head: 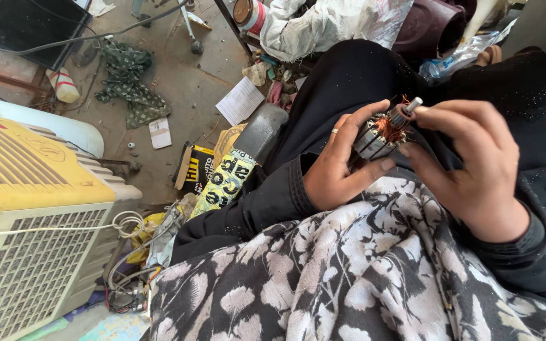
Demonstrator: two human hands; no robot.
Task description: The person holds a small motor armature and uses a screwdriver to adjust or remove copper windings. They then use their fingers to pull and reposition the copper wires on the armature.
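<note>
left hand (pixel 336 167) is cupping motor armature (pixel 380 134), fingers curled around its core | right hand (pixel 475 167) is pinching the shaft tip between thumb and forefinger, wrist bent inward

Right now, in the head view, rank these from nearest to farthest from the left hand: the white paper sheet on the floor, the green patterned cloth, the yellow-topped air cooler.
Measured from the left hand:
1. White paper sheet, on the floor up-left of it.
2. Green patterned cloth, farther left on the floor.
3. Yellow-topped air cooler, at the far left edge.
</note>
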